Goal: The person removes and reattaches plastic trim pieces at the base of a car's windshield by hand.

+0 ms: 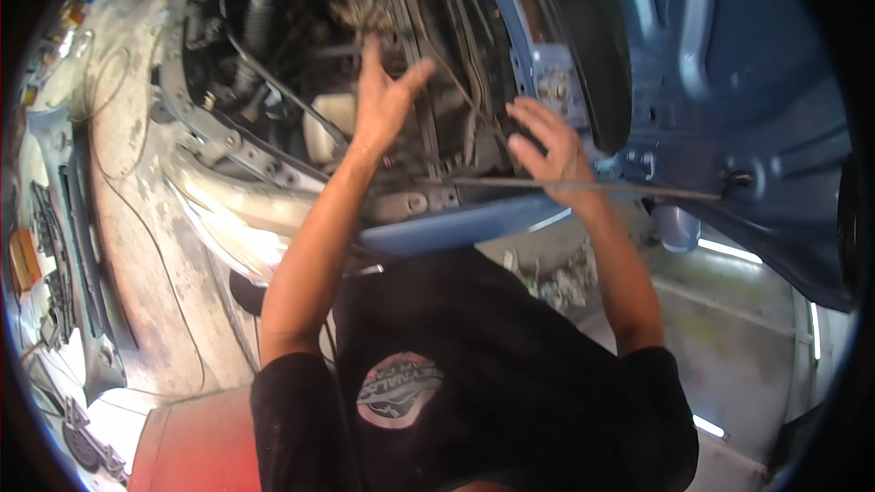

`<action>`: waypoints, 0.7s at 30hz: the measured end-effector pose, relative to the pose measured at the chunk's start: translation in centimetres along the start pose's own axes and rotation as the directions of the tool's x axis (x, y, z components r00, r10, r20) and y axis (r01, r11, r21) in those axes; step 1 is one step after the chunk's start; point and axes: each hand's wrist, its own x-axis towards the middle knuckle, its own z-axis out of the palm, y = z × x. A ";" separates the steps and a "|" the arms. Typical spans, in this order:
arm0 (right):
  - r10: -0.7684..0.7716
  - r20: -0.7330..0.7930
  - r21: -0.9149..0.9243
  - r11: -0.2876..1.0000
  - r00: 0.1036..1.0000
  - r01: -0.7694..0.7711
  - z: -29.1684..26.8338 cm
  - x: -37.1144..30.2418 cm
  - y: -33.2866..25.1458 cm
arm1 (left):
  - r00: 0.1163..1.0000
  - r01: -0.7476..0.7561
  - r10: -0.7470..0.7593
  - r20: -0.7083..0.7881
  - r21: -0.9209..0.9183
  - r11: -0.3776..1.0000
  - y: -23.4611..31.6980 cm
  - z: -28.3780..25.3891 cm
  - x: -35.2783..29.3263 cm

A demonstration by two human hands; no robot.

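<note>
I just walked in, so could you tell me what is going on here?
A person in a black T-shirt reaches both bare hands into a blue car's open engine bay. The left hand is open among hoses and rods; the right hand rests open above a thin prop rod. Neither holds anything.

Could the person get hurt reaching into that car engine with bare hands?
Maybe. The left hand is spread open among the dark hoses and metal parts of the engine bay, so it could get scraped. The right hand sits beside the thin grey metal prop rod; bumping it might let the raised blue bonnet drop.
</note>
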 end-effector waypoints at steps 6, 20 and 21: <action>-0.036 0.252 0.187 0.982 0.967 -0.012 -0.4 -1.4 -0.5 | 0.966 0.157 -0.038 0.257 -0.462 0.873 -0.9 1.5 0.9; 0.157 -0.370 0.545 0.835 0.916 0.077 3.0 -2.1 0.5 | 0.979 -0.139 0.181 0.092 -0.343 0.929 -1.6 4.7 7.4; 0.176 -0.357 0.571 0.818 0.917 0.065 2.9 -2.4 0.6 | 0.997 -0.066 0.076 0.019 -0.316 0.946 -3.6 5.3 9.6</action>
